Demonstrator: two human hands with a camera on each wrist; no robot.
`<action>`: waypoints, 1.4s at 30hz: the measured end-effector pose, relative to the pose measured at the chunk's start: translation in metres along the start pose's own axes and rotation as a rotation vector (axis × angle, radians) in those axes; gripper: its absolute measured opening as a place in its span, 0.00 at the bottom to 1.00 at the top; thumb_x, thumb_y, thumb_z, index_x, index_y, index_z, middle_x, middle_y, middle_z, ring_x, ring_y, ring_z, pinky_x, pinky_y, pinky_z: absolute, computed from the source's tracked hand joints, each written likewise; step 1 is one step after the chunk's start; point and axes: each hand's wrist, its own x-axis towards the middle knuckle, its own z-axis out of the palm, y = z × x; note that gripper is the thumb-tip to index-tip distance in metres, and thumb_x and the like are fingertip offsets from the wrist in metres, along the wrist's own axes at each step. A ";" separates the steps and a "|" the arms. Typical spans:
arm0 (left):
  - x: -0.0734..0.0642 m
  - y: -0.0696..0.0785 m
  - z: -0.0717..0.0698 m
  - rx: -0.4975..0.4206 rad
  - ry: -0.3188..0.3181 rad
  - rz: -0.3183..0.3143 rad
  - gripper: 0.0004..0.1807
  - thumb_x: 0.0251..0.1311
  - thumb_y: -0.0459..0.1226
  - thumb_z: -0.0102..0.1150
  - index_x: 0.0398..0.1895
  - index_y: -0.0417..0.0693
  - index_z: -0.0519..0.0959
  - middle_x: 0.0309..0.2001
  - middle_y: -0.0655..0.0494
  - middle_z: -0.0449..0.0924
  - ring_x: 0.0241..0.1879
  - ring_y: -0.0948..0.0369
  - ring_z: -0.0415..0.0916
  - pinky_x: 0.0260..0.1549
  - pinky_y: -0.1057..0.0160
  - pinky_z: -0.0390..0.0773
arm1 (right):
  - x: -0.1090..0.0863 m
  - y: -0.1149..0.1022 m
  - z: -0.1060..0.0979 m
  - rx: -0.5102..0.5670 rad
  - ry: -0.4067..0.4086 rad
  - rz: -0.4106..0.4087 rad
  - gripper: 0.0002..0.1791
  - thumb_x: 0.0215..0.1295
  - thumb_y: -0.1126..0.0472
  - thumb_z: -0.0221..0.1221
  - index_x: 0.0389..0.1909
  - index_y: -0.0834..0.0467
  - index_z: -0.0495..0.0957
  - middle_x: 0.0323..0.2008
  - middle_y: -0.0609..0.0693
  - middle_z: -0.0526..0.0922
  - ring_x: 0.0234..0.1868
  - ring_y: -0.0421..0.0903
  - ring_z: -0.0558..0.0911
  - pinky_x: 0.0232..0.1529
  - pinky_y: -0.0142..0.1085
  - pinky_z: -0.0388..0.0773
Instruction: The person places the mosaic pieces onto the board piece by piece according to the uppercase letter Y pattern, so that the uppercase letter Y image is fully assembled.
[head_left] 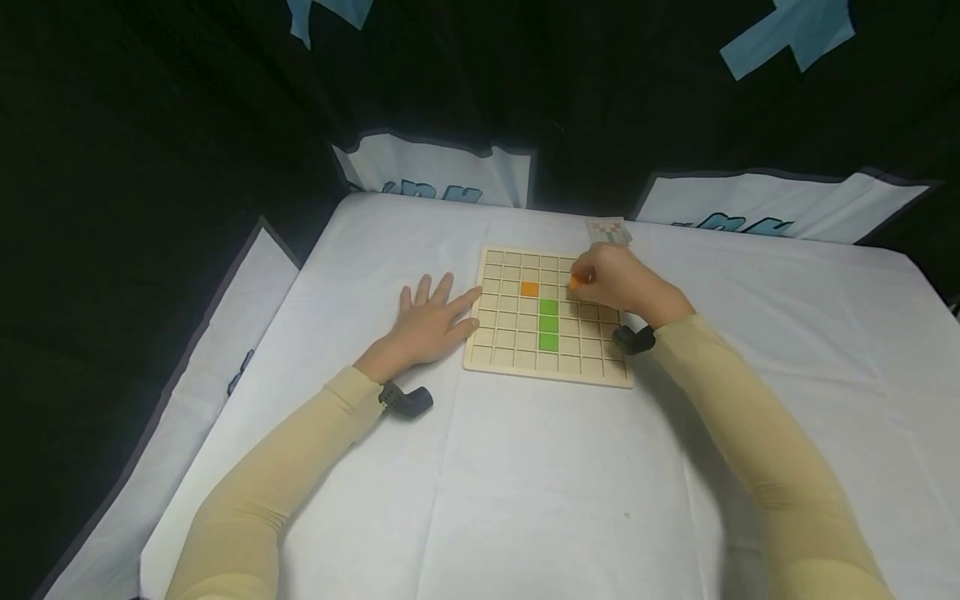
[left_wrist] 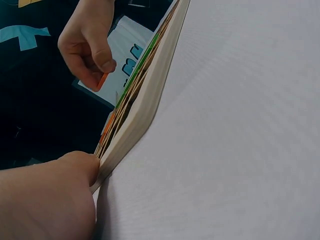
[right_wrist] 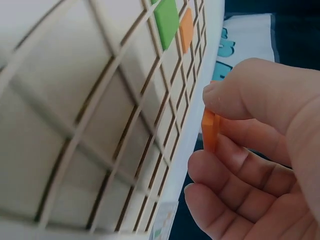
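Observation:
A square wooden grid board (head_left: 506, 357) lies on the white cloth, with one orange tile (head_left: 529, 289) and a column of green tiles (head_left: 549, 324) set in its cells. My right hand (head_left: 618, 282) is over the board's far right part, pinching a second orange tile (right_wrist: 210, 125) between thumb and fingers. In the right wrist view that tile is held on edge above the grid. My left hand (head_left: 431, 325) lies spread on the cloth at the board's left side, its thumb and index finger touching the board's edge.
Behind the board lies a small printed card (head_left: 608, 230) with coloured squares, partly covered by my right hand. White cloth covers the table (head_left: 525, 483). Dark curtains (head_left: 585, 100) with blue tape hang along the back and left. Each wrist wears a black camera strap.

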 end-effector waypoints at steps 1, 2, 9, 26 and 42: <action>0.000 0.000 0.000 -0.002 0.000 0.000 0.34 0.76 0.59 0.36 0.82 0.67 0.51 0.84 0.40 0.35 0.81 0.33 0.27 0.74 0.28 0.31 | 0.003 -0.002 0.000 -0.001 -0.008 -0.003 0.02 0.59 0.69 0.66 0.28 0.61 0.84 0.30 0.53 0.81 0.35 0.49 0.73 0.38 0.39 0.70; 0.000 -0.001 0.000 -0.004 0.000 0.001 0.34 0.76 0.59 0.36 0.82 0.67 0.51 0.84 0.40 0.35 0.81 0.33 0.26 0.74 0.27 0.31 | 0.006 -0.004 0.001 -0.004 -0.014 -0.009 0.03 0.59 0.69 0.66 0.27 0.60 0.83 0.29 0.53 0.80 0.35 0.49 0.72 0.38 0.39 0.70; 0.001 0.000 0.001 -0.012 0.000 0.004 0.34 0.76 0.59 0.36 0.82 0.67 0.51 0.84 0.40 0.34 0.81 0.33 0.26 0.74 0.28 0.30 | 0.028 -0.013 0.006 -0.040 -0.038 -0.074 0.06 0.59 0.67 0.66 0.24 0.60 0.82 0.26 0.52 0.80 0.34 0.50 0.72 0.41 0.41 0.70; 0.001 -0.002 0.001 -0.014 -0.001 0.005 0.34 0.76 0.60 0.35 0.83 0.68 0.51 0.84 0.40 0.34 0.81 0.33 0.26 0.74 0.28 0.30 | 0.065 -0.042 0.008 -0.062 -0.092 -0.055 0.05 0.62 0.67 0.64 0.31 0.65 0.86 0.36 0.58 0.89 0.41 0.54 0.79 0.57 0.47 0.76; 0.002 0.000 0.000 -0.004 -0.003 0.010 0.34 0.77 0.59 0.36 0.83 0.67 0.51 0.84 0.39 0.35 0.81 0.33 0.26 0.74 0.27 0.31 | 0.085 -0.052 0.024 0.016 -0.168 0.104 0.11 0.68 0.67 0.62 0.47 0.65 0.86 0.50 0.59 0.86 0.48 0.53 0.77 0.59 0.44 0.77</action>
